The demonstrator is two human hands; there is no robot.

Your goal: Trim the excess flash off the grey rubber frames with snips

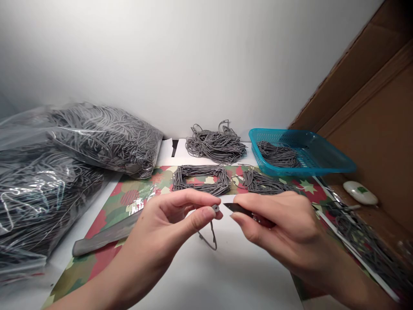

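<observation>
My left hand pinches a thin grey rubber strip between thumb and fingertips. A small pale grey end of it shows at the fingertips, and a bent loop hangs below. Just to the right, my right hand is closed round a small knife with a dark pointed blade; a bit of dark reddish handle shows under the fingers. The blade's tip points left toward the strip's end, with a small gap between. Both hands are above a white sheet.
Clear bags of grey strips fill the left. Behind my hands lie a rectangular stack, a smaller bundle and a loose pile. A blue basket holds more strips. At right are a white mouse-like object and cardboard.
</observation>
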